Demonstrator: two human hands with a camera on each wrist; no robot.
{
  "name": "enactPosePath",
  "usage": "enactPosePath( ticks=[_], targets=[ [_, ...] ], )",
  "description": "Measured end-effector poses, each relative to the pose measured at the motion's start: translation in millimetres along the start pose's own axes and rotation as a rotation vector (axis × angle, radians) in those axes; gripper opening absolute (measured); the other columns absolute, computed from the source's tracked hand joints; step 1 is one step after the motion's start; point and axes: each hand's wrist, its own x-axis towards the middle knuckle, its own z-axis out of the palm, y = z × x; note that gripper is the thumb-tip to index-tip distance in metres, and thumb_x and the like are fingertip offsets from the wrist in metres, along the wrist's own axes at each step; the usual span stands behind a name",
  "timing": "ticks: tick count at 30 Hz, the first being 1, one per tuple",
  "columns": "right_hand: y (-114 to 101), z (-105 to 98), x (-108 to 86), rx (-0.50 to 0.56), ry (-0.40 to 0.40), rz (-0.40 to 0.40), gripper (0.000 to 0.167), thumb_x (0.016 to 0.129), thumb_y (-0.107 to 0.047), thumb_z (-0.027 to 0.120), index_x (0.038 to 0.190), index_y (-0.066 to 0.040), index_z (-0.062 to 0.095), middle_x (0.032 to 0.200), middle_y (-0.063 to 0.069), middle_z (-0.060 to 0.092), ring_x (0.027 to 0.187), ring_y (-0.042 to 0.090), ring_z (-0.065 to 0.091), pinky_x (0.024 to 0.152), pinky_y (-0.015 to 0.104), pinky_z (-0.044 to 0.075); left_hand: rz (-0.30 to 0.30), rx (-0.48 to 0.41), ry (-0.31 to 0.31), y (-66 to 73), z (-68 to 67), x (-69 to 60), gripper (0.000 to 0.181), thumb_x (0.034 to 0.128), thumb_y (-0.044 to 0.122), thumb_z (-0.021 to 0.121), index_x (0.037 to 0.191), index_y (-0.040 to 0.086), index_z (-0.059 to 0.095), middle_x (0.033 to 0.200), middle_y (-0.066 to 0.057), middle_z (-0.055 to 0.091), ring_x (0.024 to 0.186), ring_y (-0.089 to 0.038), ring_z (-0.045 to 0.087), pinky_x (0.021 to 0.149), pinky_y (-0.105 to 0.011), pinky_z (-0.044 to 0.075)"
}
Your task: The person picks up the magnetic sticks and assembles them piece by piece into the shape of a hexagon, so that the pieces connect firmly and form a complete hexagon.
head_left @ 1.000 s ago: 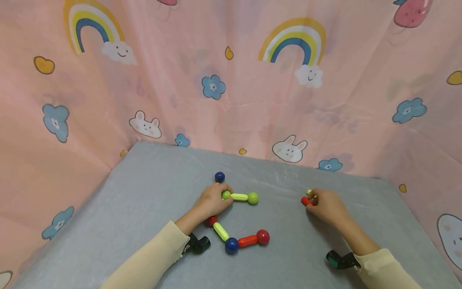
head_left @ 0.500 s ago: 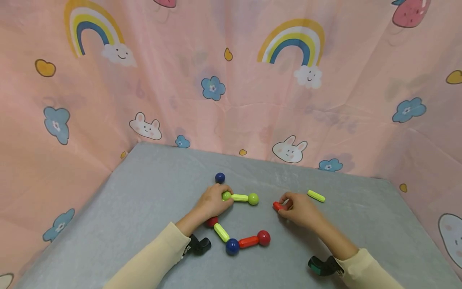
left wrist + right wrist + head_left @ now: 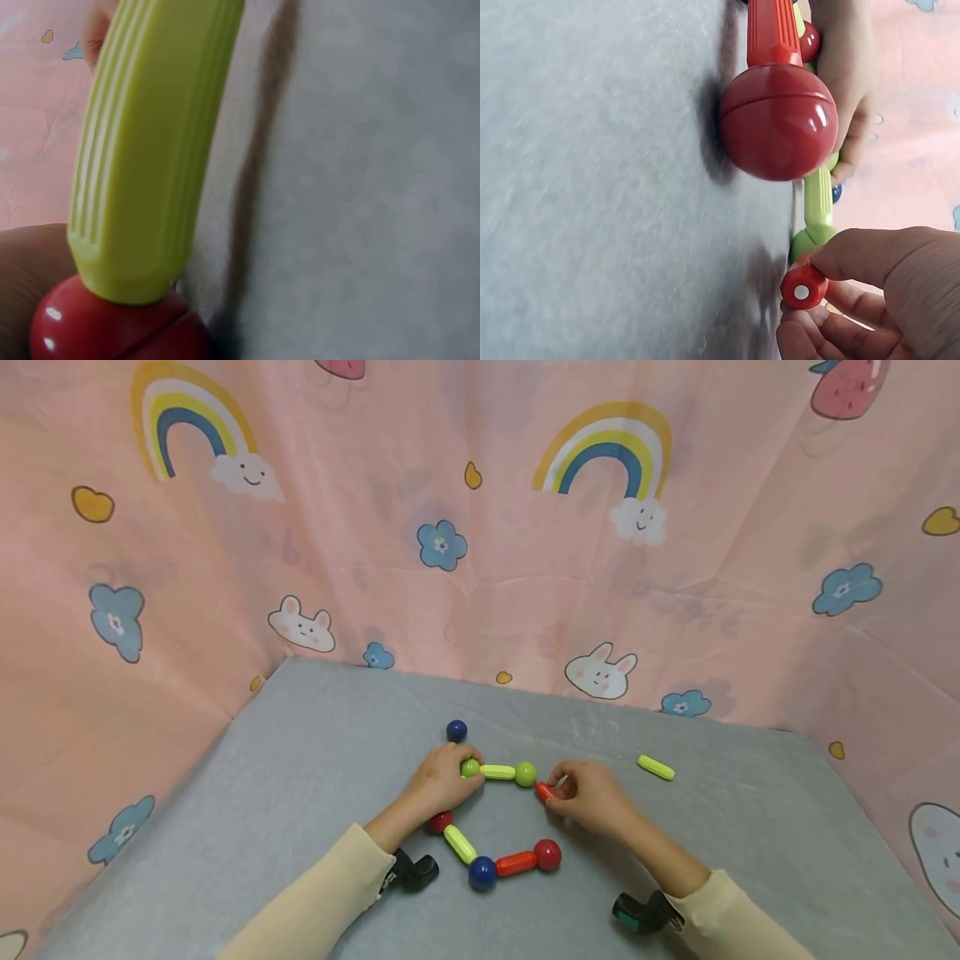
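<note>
My left hand (image 3: 442, 781) grips a light green ball (image 3: 469, 767) at the left end of a yellow-green rod (image 3: 497, 772). Another light green ball (image 3: 526, 774) caps that rod's right end. Beside this ball, my right hand (image 3: 596, 797) pinches a short red rod (image 3: 543, 791) between thumb and fingers; whether rod and ball touch I cannot tell. The right wrist view shows the end face of the pinched red rod (image 3: 804, 289) with a pale round spot. Below the left hand, a red ball (image 3: 439, 822) joins a yellow-green rod (image 3: 460, 844), partly hidden by the hand.
That chain continues through a blue ball (image 3: 482, 873) and a red rod (image 3: 517, 863) to a red ball (image 3: 548, 855). A blue ball (image 3: 457, 731) sits beyond the left hand. A loose yellow-green rod (image 3: 656, 767) lies at right on the grey cloth (image 3: 337, 710), before a pink curtain (image 3: 360, 485).
My right hand has carried the red rod leftward, away from the loose yellow-green rod, to the right-hand light green ball. My left hand has stayed on its ball.
</note>
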Motion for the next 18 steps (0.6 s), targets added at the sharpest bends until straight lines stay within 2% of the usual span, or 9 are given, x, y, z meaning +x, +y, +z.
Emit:
enactPosePath(
  ticks=[5, 11, 18],
  targets=[
    [-3, 3, 3.6, 0.013, 0.011, -0.003, 0.015, 0.078, -0.009, 0.073, 0.091, -0.010, 0.065, 0.071, 0.000, 0.060, 0.056, 0.013, 0.052, 0.050, 0.027, 0.046, 0.014, -0.004, 0.007, 0.9, -1.4, -0.6, 0.018, 0.0826, 0.022, 0.068, 0.098, 0.015, 0.070, 0.087, -0.003, 0.057, 0.071, -0.016, 0.048, 0.059, -0.026, 0.037],
    [-3, 4, 6.9, 0.028, 0.004, 0.029, 0.015, 0.079, -0.009, 0.073, 0.091, -0.011, 0.065, 0.071, 0.001, 0.059, 0.056, 0.014, 0.053, 0.051, 0.026, 0.046, 0.019, -0.005, 0.001, -0.2, -1.7, -0.7, 0.018, 0.0830, 0.022, 0.068, 0.099, 0.014, 0.071, 0.087, -0.003, 0.058, 0.071, -0.014, 0.048, 0.058, -0.025, 0.038],
    [-7, 5, 12.8, 0.016, 0.018, 0.012, 0.013, 0.079, -0.009, 0.073, 0.090, -0.010, 0.065, 0.073, 0.001, 0.061, 0.056, 0.013, 0.053, 0.050, 0.027, 0.046, -0.015, 0.048, -0.005, 2.4, -6.0, -4.1, 0.019, 0.0836, 0.024, 0.069, 0.099, 0.012, 0.070, 0.091, -0.003, 0.061, 0.073, -0.015, 0.050, 0.059, -0.026, 0.040]
  ],
)
